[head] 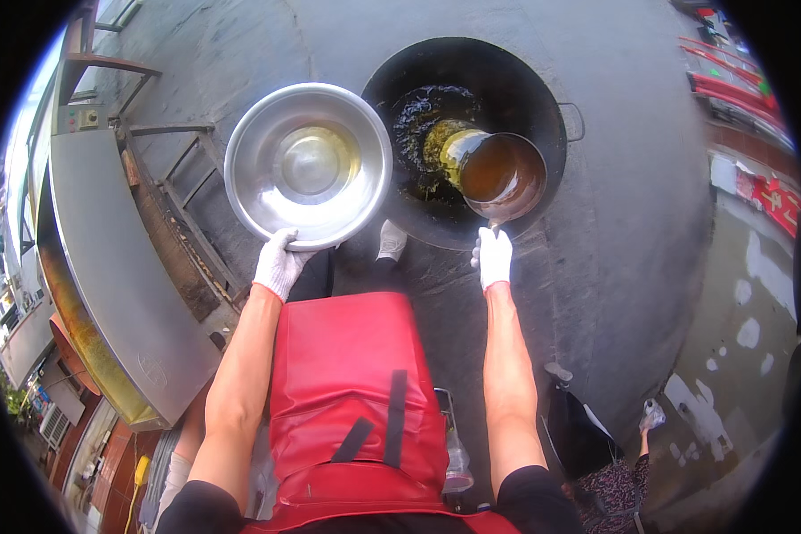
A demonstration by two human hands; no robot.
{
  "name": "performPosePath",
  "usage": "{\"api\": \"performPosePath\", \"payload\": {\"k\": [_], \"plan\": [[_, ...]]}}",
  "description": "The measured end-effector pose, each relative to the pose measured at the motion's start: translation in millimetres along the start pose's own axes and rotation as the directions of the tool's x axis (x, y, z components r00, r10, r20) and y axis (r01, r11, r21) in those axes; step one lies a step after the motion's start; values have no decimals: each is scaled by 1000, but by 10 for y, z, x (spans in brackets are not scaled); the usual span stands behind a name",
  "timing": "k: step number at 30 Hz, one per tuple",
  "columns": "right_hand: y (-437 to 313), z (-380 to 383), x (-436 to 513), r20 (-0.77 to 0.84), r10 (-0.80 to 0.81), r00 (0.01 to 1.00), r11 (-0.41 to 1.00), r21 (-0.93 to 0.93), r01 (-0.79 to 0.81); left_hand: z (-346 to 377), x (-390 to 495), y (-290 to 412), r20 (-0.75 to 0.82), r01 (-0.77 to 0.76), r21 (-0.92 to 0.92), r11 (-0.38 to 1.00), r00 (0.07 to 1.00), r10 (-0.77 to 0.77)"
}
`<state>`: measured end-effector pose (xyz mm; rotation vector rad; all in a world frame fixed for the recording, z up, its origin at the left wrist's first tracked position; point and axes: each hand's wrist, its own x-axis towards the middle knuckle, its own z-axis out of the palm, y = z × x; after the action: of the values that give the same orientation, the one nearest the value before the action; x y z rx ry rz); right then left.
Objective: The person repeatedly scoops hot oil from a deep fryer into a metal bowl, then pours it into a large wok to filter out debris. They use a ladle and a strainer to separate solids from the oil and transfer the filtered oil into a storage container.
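My left hand (284, 261), in a white knit glove, grips the near rim of a wide stainless steel basin (248, 160). A thin pool of yellowish liquid appears to lie in the basin's bottom. My right hand (493, 259), gloved the same way, is closed around the handle of a large metal ladle (537, 170). Brownish liquid shows inside the ladle, which is over a big black wok (507, 73). Dark, oily-looking liquid (410, 137) ripples in the wok, with yellow froth beside the ladle's left side. The basin hangs left of the wok, hiding part of its rim.
A long grey metal machine (120, 253) with a control box stands at left, beside a metal frame (187, 173). The wok's loop handle (576, 122) juts right. A red apron (354, 374) covers my front. Another person (607, 480) is at lower right, on the concrete floor (614, 220).
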<state>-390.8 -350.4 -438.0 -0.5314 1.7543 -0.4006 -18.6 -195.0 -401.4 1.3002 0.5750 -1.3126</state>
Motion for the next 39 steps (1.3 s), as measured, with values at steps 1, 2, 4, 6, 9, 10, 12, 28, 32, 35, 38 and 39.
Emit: {"api": "performPosePath", "payload": {"k": [1, 2, 4, 6, 9, 10, 12, 28, 32, 35, 38, 39], "plan": [[-13, 12, 27, -12, -49, 999, 999, -21, 49, 35, -26, -7, -3, 4, -15, 1000, 1000, -4], [-32, 5, 0, -17, -79, 997, 993, -85, 78, -49, -10, -14, 15, 13, -13, 1000, 1000, -13], [-38, 12, 59, -75, -149, 986, 969, -212, 130, -168, 94, -65, 59, 30, -8, 1000, 998, -29], [75, 23, 187, -124, -303, 945, 873, -435, 223, -226, 149, -94, 50, 37, -13, 999, 998, -36], [178, 76, 253, -110, -526, 843, 643, -700, 310, -263, 191, -110, 42, 43, -11, 999, 998, -42], [125, 146, 162, -102, -537, 837, 616, -726, 306, -263, 184, -112, 43, 39, -15, 999, 998, -38], [136, 228, 70, -85, -592, 801, 538, -782, 315, -245, 167, -115, 47, 32, -13, 999, 998, -32], [-33, 209, -285, -87, -476, 875, 650, -705, 283, 78, 120, -143, 106, -14, -17, 1000, 994, 16], [-127, -32, 50, 147, 180, 973, 947, 243, -212, 305, 143, -245, 114, 2, 16, 1000, 993, -4], [-615, -181, -691, 134, 180, 974, 955, 212, -206, 348, 116, -255, 78, 0, 42, 999, 997, -4], [-1168, -373, -1742, 181, 163, 970, 972, 139, -189, 514, -150, -120, 160, 42, 5, 999, 986, -43], [-1397, -414, -2020, 215, 128, 968, 984, 96, -152, 717, -315, -76, 163, 78, -32, 996, 984, -72]]}}
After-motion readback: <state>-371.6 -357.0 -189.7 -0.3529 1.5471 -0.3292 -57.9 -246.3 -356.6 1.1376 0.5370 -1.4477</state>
